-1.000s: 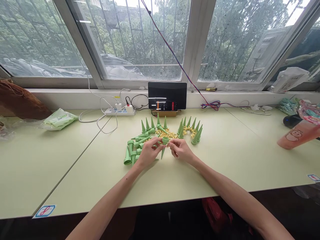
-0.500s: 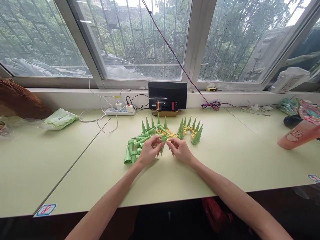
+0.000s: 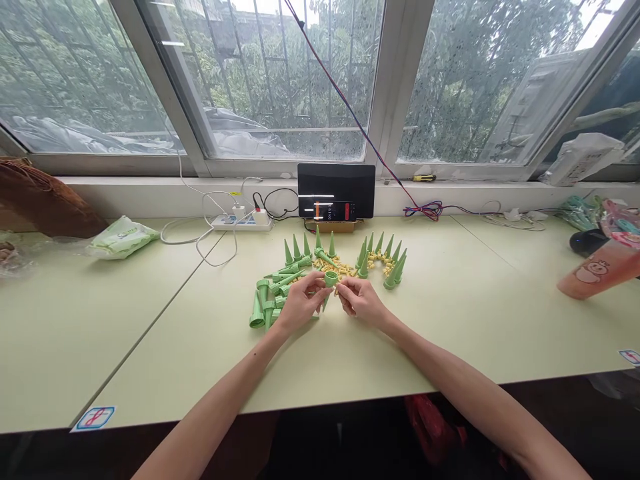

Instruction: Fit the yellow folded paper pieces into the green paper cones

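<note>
My left hand is closed around a green plastic watering spike, its wide hollow end up and its point down. Just right of it, my right hand pinches a small yellow piece, mostly hidden by the fingertips, close to the spike's side. A heap of similar yellow pieces lies behind the hands. Several green spikes lie piled by my left hand. More spikes stand point up behind the heap and in a curved row of upright spikes at the right, with yellow pieces beside them.
At the back, a phone leans on a black screen. A power strip with white cables and a green-white packet are to the left. A pink cup stands far right. The table's front edge runs below my forearms.
Both hands stay nearly in place, the spike still in the left. My right fingertips have shifted slightly at the spike's side. The whole view has moved a little.
</note>
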The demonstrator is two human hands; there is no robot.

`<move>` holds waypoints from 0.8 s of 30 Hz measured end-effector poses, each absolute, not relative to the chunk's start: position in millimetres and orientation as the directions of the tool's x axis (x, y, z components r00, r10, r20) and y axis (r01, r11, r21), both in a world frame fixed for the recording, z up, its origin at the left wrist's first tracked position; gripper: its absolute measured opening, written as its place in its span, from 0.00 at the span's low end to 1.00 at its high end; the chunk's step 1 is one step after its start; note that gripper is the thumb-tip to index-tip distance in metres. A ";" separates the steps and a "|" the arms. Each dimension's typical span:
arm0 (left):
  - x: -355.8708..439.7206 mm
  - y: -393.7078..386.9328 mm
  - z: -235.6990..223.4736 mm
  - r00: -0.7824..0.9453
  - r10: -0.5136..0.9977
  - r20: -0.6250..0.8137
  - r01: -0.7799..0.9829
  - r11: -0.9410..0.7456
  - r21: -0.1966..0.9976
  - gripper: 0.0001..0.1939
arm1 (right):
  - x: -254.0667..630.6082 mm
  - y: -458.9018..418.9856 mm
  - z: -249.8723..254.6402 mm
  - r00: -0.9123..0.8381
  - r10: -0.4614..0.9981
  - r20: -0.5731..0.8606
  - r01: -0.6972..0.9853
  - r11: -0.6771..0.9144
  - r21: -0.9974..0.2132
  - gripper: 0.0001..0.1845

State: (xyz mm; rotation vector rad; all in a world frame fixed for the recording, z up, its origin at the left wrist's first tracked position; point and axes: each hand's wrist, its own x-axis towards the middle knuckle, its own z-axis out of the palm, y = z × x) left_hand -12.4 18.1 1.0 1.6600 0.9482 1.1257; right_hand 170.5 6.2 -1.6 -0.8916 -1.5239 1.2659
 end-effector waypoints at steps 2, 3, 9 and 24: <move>-12.9 18.4 0.5 0.290 0.912 0.290 0.128 -0.337 0.933 0.16 | 171.3 9.3 -2.2 -0.352 0.930 0.109 -0.116 0.072 -0.991 0.22; -13.1 18.3 0.3 0.290 0.909 0.299 0.141 -0.349 0.926 0.16 | 171.9 11.0 -2.6 -0.384 0.921 0.068 -0.155 0.008 -0.988 0.22; -12.3 17.6 -0.6 0.278 0.908 0.313 0.152 -0.363 0.919 0.16 | 174.6 15.6 -5.1 -0.466 0.885 -0.023 -0.271 -0.168 -0.948 0.24; -13.1 16.6 3.9 0.317 0.913 0.255 0.053 -0.285 0.957 0.15 | 170.7 7.2 -5.0 -0.333 0.925 0.184 -0.055 0.176 -0.983 0.21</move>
